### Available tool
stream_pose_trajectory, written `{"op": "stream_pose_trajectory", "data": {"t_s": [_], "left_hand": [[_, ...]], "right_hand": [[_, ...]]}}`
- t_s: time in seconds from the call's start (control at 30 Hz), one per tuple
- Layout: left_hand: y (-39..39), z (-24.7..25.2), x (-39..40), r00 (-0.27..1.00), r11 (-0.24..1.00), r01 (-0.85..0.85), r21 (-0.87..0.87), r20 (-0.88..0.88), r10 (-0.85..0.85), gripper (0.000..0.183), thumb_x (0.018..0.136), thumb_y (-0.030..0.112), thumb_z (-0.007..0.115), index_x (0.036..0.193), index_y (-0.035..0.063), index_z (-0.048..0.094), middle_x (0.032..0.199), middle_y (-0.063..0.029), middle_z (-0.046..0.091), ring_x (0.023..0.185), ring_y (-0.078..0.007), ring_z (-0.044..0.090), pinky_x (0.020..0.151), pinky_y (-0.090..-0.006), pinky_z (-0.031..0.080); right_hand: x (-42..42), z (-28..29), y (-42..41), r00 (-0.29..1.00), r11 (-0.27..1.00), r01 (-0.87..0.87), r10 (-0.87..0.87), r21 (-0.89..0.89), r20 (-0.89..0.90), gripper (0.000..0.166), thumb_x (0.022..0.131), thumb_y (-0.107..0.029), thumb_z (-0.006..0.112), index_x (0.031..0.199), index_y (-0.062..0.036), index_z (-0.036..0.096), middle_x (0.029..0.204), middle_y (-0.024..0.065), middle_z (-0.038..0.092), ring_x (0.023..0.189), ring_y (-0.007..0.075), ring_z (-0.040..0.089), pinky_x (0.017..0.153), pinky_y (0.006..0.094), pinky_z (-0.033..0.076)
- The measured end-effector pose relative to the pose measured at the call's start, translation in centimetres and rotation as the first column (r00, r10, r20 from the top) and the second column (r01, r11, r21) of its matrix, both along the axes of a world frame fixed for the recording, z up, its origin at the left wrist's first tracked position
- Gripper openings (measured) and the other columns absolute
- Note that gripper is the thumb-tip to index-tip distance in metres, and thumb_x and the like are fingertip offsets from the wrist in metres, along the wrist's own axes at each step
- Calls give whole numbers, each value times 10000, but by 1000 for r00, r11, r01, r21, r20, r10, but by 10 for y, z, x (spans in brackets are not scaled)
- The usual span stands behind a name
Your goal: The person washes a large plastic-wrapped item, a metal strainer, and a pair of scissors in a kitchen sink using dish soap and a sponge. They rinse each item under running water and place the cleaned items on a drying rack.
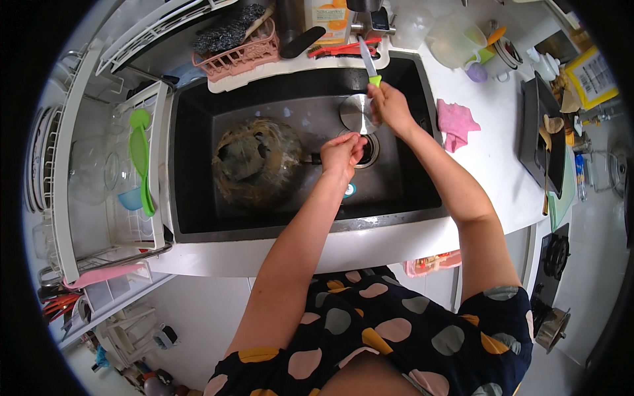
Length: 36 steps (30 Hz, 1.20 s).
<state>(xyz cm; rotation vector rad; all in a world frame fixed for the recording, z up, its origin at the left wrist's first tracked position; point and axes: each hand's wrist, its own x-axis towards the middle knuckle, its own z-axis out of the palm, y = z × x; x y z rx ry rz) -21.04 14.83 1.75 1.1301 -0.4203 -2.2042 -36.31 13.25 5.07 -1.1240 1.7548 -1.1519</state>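
My right hand [391, 106] grips a small kitchen knife [369, 62] by its light-green handle, blade pointing away from me. A round shiny metal disc [354, 113], like a sink drain cover, is beside the right fingers, above the dark sink [317, 111]. My left hand [342, 153] has its fingers bunched at the disc's lower edge; whether they pinch anything is hidden. Below them lies the drain opening [369, 151], partly covered by the left hand. On the sink's left side sits a round pan [257, 161] coated in brownish residue, its dark handle toward my left hand.
A pink basket [242, 54] with a scrubber and a red-handled brush [342, 49] stand behind the sink. Left is a dish rack [161, 123] with a green spoon [139, 158]. To the right lie a pink cloth [456, 123] and a dark tray [535, 143].
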Motion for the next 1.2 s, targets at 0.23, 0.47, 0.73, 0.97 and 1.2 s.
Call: {"op": "stream_pose_trajectory", "data": {"t_s": [0.23,0.47,0.73,0.97,1.2], "left_hand": [[-4,5,12,998,994,-69,79,13,68,310,868,292,462,635,96,405,448,42,267,360,-76,223,349,-219,160],[-16,-6,24,996,996,-63,61,-55,67,195,874,206,444,740,64,451,458,33,270,372,-82,217,368,-229,179],[-20,-9,23,984,987,-98,127,-136,116,85,830,94,457,830,16,489,549,-14,398,452,-102,316,446,-229,258],[-23,-11,17,955,984,-108,141,-260,142,197,839,149,463,944,-15,491,775,-66,509,696,-147,472,654,-276,417],[-30,8,19,711,993,-73,95,-693,118,681,871,475,252,1269,-76,214,1325,-223,247,1248,-324,219,1017,-427,201]], "right_hand": [[-13,33,-42,342,994,-90,-22,-57,-939,289,843,-300,420,805,-42,544,746,165,582,656,320,579,573,402,464],[-24,31,-93,37,938,-320,-128,-133,-991,175,733,-136,489,882,-76,561,833,96,528,805,245,530,661,328,454],[-28,14,-121,96,871,-387,-288,-302,-953,152,713,-106,489,857,-88,535,814,55,507,801,214,503,654,329,435],[-25,4,-125,43,888,-332,-324,-319,-945,128,692,-117,503,814,-96,533,836,51,498,821,228,483,653,335,414],[-22,9,-112,244,807,-345,-417,-480,-876,150,682,-84,545,831,-70,551,886,71,509,830,254,480,696,341,417]]}}
